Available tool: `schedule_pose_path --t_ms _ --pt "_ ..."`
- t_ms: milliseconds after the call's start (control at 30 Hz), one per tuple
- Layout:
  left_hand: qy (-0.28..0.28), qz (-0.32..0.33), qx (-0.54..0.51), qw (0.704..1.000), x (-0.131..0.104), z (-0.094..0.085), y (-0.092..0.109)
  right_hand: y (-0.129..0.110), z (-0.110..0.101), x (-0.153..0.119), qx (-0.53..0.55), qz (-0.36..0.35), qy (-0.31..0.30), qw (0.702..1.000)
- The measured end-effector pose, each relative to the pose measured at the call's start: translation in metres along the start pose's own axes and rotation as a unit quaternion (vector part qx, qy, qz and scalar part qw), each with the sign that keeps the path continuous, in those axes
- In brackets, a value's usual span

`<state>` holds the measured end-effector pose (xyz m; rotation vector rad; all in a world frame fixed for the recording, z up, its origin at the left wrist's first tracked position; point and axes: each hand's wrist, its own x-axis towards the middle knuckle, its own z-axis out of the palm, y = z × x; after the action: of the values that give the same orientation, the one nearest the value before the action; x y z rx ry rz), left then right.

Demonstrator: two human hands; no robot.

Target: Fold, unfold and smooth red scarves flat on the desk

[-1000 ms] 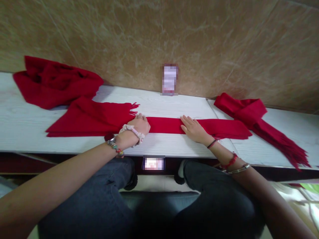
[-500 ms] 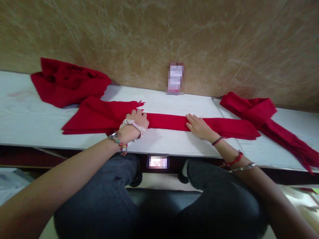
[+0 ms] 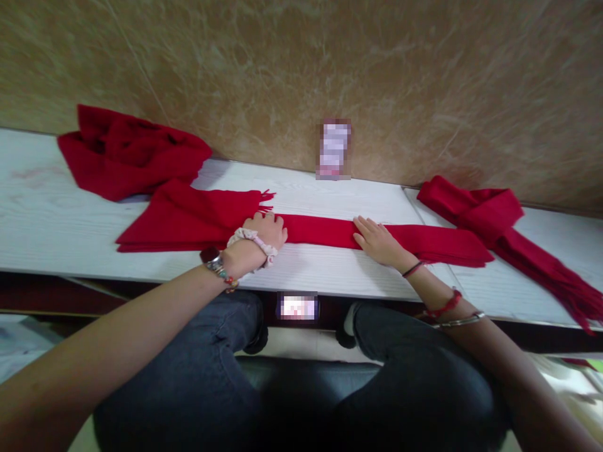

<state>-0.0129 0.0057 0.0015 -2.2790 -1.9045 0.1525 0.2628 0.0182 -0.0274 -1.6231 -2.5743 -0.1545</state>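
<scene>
- Position: the red scarf [image 3: 320, 230] lies lengthwise on the white counter [image 3: 320, 273], across the middle of the frame, beneath both hands.
- Left hand [image 3: 264, 232]: rests on the scarf just left of the frame centre, where the wide part meets the narrow strip. The fingers are bent and the knuckles face up; whether cloth is pinched under them cannot be told.
- Right hand [image 3: 377, 240]: lies flat on the narrow strip, right of the frame centre, palm down, fingers extended, thumb set apart from them. It grasps nothing.
- Span between the hands: a smooth, flat section of the strip, with straight edges.
- Left section: a wider, angled panel with layered lower edges; a short fringe [image 3: 267, 201] projects from its upper corner, just above the left hand. (The left hand covers the junction, so continuity of the cloth there cannot be confirmed.)
- Right section: the strip extends past the right hand and widens slightly; its end shows stacked layers.
- Adjacent cloth: a crumpled red bundle [image 3: 136, 154] sits at the upper left of the frame; a loosely crossed, fringed red scarf at the right [image 3: 490, 210] meets the strip's far end.
</scene>
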Motion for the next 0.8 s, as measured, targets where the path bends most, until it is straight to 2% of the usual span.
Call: schedule_pose_path --t_ms 67,133,200,267,333,400,500,600,700,800 --pt "-0.01 -0.028 0.02 0.999 -0.003 -0.004 0.003 0.0 0.0 0.0 0.005 0.006 -0.002 1.0" --pt "-0.011 0.001 0.027 1.0 -0.001 -0.006 0.008 -0.001 -0.001 0.0 0.007 0.01 0.0 1.0" --pt "-0.003 0.102 0.006 0.995 0.005 -0.005 0.011 -0.005 -0.004 0.0 0.006 0.014 0.006 1.0" --pt "0.005 0.229 -0.035 0.973 0.012 -0.001 0.013 -0.011 -0.008 0.001 -0.003 0.019 0.019 1.0" --pt "-0.008 0.295 -0.069 0.953 0.016 0.002 0.014 -0.018 -0.012 0.001 -0.011 0.012 0.046 0.999" --pt "-0.042 0.279 -0.089 0.955 0.016 0.005 0.012 -0.025 -0.014 0.001 -0.008 -0.019 0.056 0.998" --pt "-0.098 0.209 -0.107 0.967 0.011 0.009 0.006 -0.029 -0.013 -0.001 0.014 -0.067 0.01 0.998" --pt "-0.12 0.185 -0.113 0.969 0.006 0.011 0.001 -0.027 -0.012 -0.003 0.026 -0.07 -0.027 0.997" --pt "-0.125 0.169 -0.115 0.971 0.002 0.006 0.004 -0.028 -0.015 -0.002 0.04 -0.051 -0.03 0.997" --pt "-0.071 0.173 -0.113 0.976 0.001 -0.004 0.015 -0.038 -0.018 0.004 0.047 -0.031 0.005 0.998"
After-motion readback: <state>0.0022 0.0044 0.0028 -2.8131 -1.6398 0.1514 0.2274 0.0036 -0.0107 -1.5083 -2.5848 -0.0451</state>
